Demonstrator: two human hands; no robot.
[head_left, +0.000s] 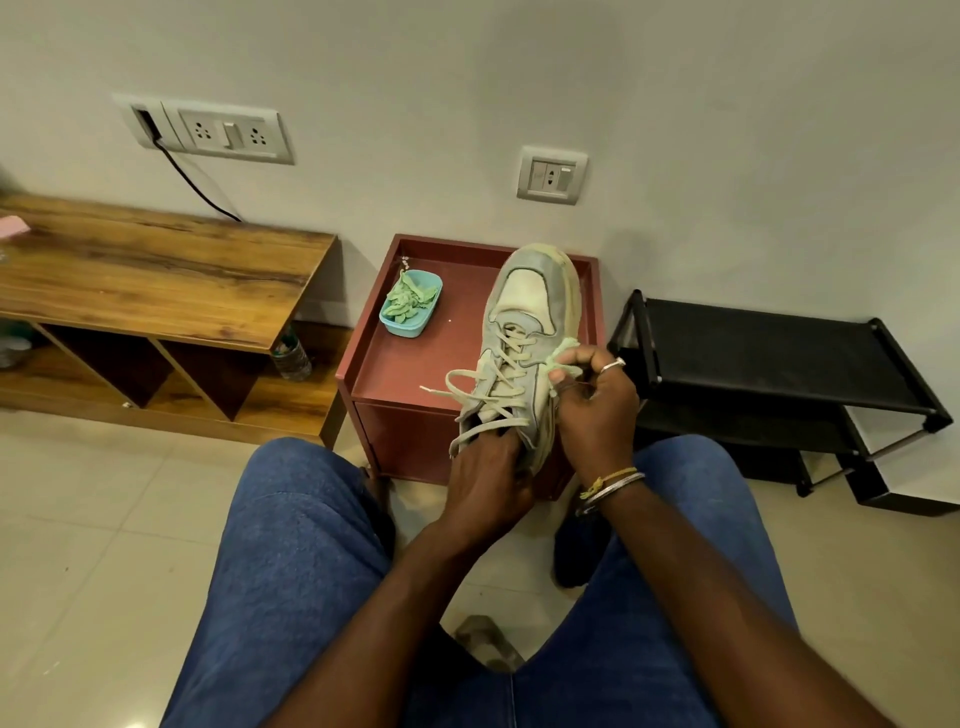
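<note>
A worn pale grey sneaker (524, 322) with loose cream laces lies toe-away on a small red-brown side table (415, 364). My left hand (485, 478) grips the shoe at its heel opening, fingers tucked inside. My right hand (592, 400), with a ring and bracelets, pinches a small pale green wipe (563, 349) against the shoe's right side. A light blue tub (413, 325) holding more green wipes stands on the table's left part.
A wooden bench with open shelves (156, 270) stands to the left, a plastic bottle (292, 358) beside it. A black shoe rack (769, 358) is on the right. My knees in blue jeans fill the foreground; another shoe (488, 644) lies on the tiled floor between them.
</note>
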